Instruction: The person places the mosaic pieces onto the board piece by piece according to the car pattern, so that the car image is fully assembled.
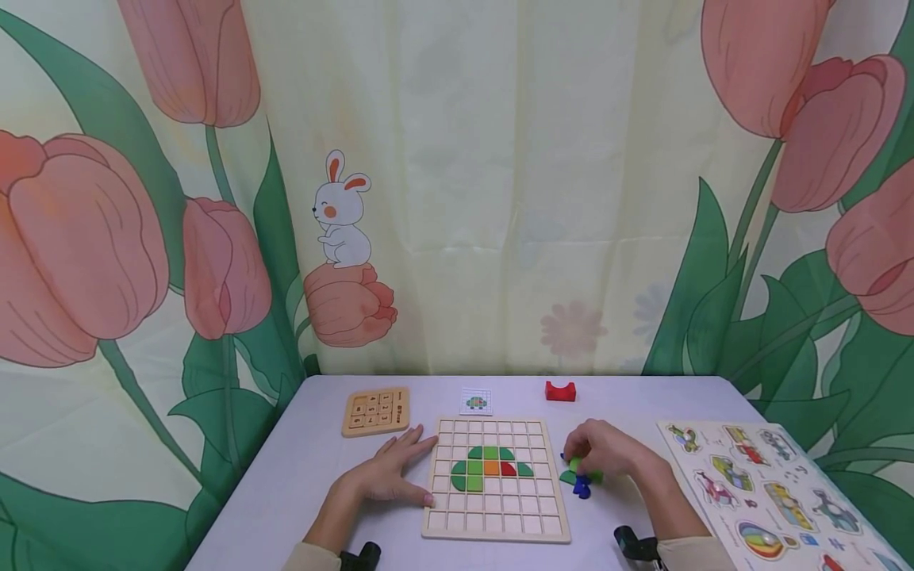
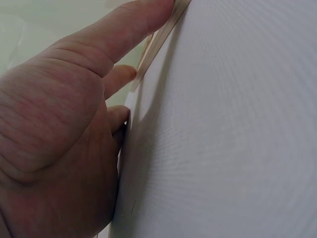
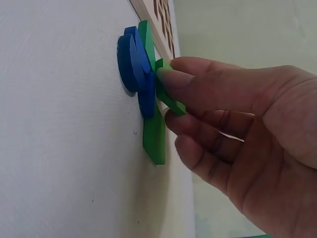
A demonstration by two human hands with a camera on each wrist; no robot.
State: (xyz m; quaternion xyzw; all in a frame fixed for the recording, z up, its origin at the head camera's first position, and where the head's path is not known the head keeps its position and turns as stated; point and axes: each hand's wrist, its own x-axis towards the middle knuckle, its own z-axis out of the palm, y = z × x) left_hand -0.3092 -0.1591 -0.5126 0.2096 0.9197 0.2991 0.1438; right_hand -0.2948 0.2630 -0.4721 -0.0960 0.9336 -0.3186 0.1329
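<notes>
A wooden grid board (image 1: pixel 496 538) lies at the table's centre, with green tiles (image 1: pixel 474 474), an orange tile (image 1: pixel 492 468) and a red tile (image 1: pixel 508 469) set in its cells. My left hand (image 1: pixel 385 473) rests on the table at the board's left side, fingers spread, thumb and fingertips touching its edge. To the right of the board, my right hand (image 1: pixel 605 446) pinches a light green block (image 3: pixel 172 103) between thumb and fingers. Just beside it in the right wrist view lie blue blocks (image 3: pixel 130 62) and other green blocks (image 3: pixel 154 141), partly overlapping.
Behind the board stands a small pattern card (image 1: pixel 476 402). A wooden number puzzle (image 1: pixel 376 411) lies at the back left, a red block with a curved notch (image 1: pixel 560 392) at the back right. A large picture puzzle board (image 1: pixel 771 476) covers the table's right side.
</notes>
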